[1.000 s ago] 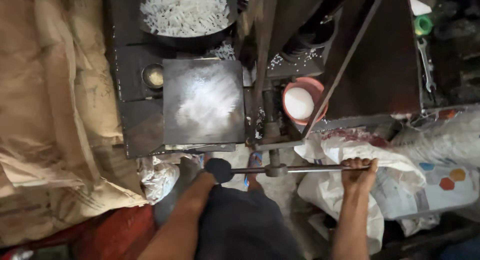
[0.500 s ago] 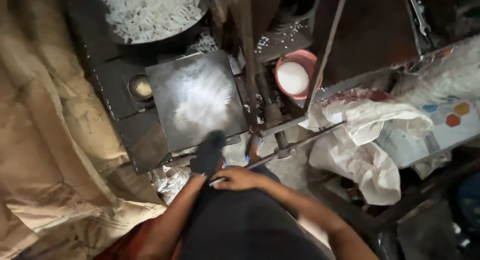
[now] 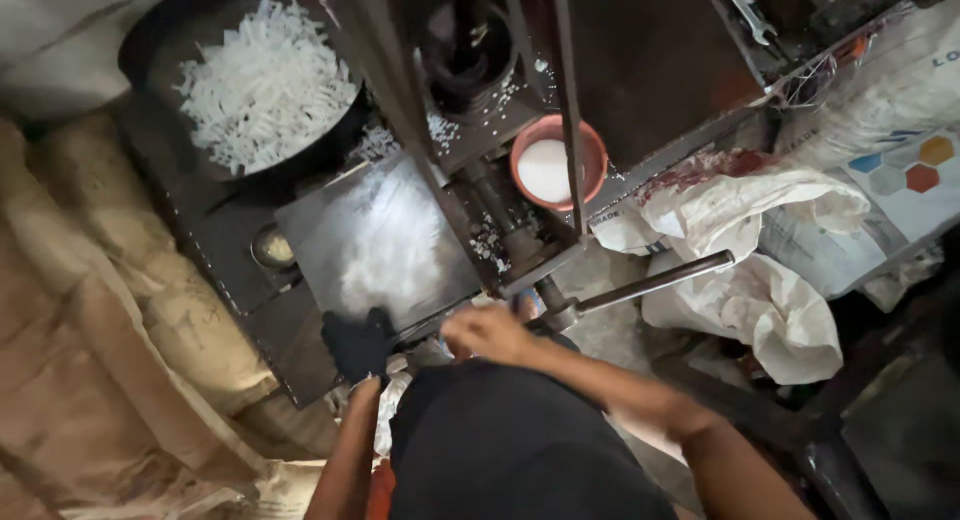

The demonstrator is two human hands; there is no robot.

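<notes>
Looking down past a dark-clothed torso at the lower centre of the frame, both forearms reach up toward a press-like machine. Left hand (image 3: 360, 345) — in a black glove — rests curled on the near edge of a flat metal plate (image 3: 375, 245); whether it grips the edge or only presses on it, I cannot tell. Right hand (image 3: 490, 332), bare, sits just beside the hub end of a metal lever bar (image 3: 645, 282); fingers look loosely curled, but contact with the bar is blurred, so its grip cannot be told.

Key relation: the bar's long axis runs from the hub at centre out to the right and slightly up, so its free end lies well right of the right hand, which is the nearer of the two.

Farther off: an orange bowl (image 3: 555, 160) of white powder upper centre, a dark pan of white strips (image 3: 265, 80) upper left, white sacks (image 3: 770, 280) at right.
</notes>
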